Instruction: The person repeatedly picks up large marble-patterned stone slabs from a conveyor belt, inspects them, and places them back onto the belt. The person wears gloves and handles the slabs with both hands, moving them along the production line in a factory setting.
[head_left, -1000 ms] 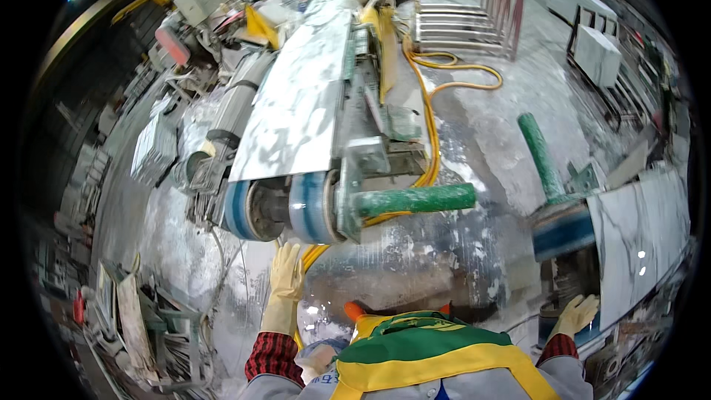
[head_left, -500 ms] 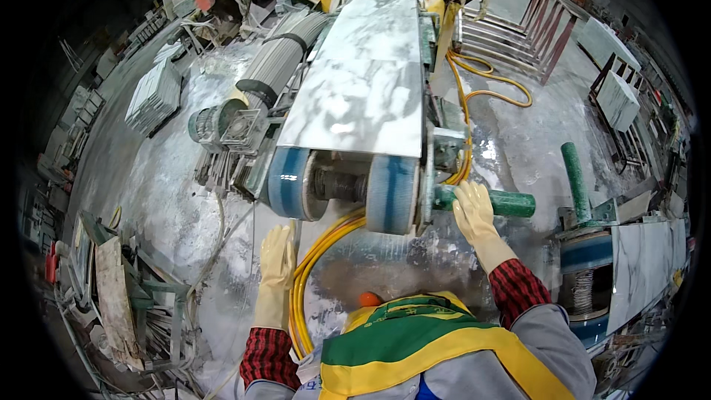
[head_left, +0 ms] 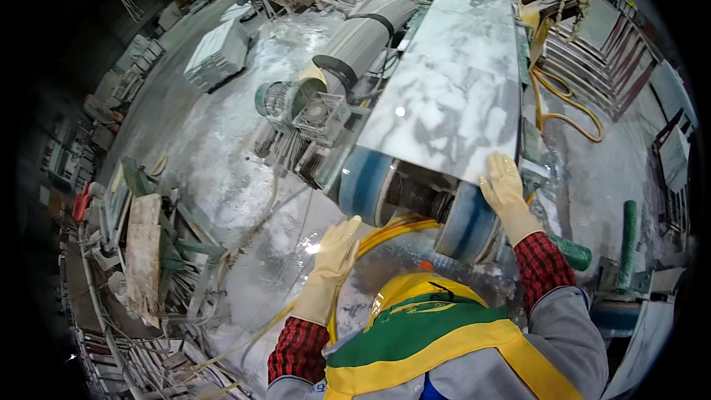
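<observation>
From the head camera, and it was a busy, wet stone shop down there. The right hand (head_left: 505, 187), in a pale yellow rubber glove, lay flat on the near right corner of the marble slab (head_left: 453, 96), fingers spread and pressed on the stone, not curled around anything. That slab, white with grey veins, rested lengthwise on the conveyor, its near edge just above the blue roller (head_left: 370, 187) at the machine's end and the rest of it running away up the belt. The left hand (head_left: 335, 252), gloved the same, hung lower and apart from the stone, fingers loosely open and holding nothing, nearest to the yellow hose (head_left: 392, 228) that looped out from under the roller. Just beside the right forearm a green handle (head_left: 572, 250) stuck out by the second blue roller (head_left: 468, 224). To the left sat a grey motor (head_left: 292, 102) with a ribbed duct above it, then a stack of cut stone blocks (head_left: 216, 53) on the wet floor (head_left: 222, 170), and a clutter of racks and a plank (head_left: 142, 252) along the rim. On the right, a metal rack (head_left: 592, 59) and another coil of hose. As a judgement, the slab looked fully on the line and only one hand had met it: it was steadied at the corner, not yet lifted or drawn off the end.
</observation>
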The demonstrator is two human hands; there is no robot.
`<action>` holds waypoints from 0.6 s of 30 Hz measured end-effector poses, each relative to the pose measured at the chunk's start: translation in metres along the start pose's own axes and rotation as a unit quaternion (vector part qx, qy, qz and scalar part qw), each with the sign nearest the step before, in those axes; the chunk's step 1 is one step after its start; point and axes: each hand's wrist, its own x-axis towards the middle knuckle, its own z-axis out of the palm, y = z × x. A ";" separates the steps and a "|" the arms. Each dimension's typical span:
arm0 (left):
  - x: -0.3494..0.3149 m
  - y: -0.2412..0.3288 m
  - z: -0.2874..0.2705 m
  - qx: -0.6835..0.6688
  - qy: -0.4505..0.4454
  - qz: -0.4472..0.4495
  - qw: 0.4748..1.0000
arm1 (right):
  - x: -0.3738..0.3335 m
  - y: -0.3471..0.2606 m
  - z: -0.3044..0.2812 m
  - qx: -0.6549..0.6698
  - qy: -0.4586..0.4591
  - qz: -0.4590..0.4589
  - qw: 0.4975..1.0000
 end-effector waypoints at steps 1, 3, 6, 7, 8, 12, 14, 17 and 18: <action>0.008 -0.002 -0.005 -0.019 0.009 0.005 1.000 | 0.016 0.010 0.010 0.006 -0.021 0.022 1.000; 0.018 -0.006 -0.014 0.023 -0.009 -0.023 0.999 | 0.051 0.008 0.017 0.047 -0.075 0.074 0.993; 0.044 -0.002 -0.035 0.039 -0.047 -0.078 0.995 | 0.094 0.009 0.023 0.058 -0.064 0.109 0.990; 0.058 -0.006 -0.033 0.064 -0.060 -0.079 0.993 | 0.103 0.019 0.039 0.039 -0.044 0.112 0.992; 0.070 -0.008 -0.030 0.091 -0.067 -0.079 0.990 | 0.110 0.030 0.053 0.020 -0.024 0.117 0.993; 0.110 -0.009 -0.020 0.162 -0.076 -0.085 0.980 | 0.132 0.019 0.053 0.032 -0.026 0.132 0.990; 0.140 -0.011 -0.011 0.170 -0.049 -0.060 0.982 | 0.131 0.020 0.053 0.034 -0.035 0.137 0.989; 0.183 -0.029 0.004 0.167 -0.067 -0.004 0.984 | 0.133 0.018 0.051 0.060 -0.035 0.149 0.986; 0.198 -0.034 0.008 0.165 -0.078 0.021 0.983 | 0.135 0.018 0.045 0.065 -0.054 0.151 0.985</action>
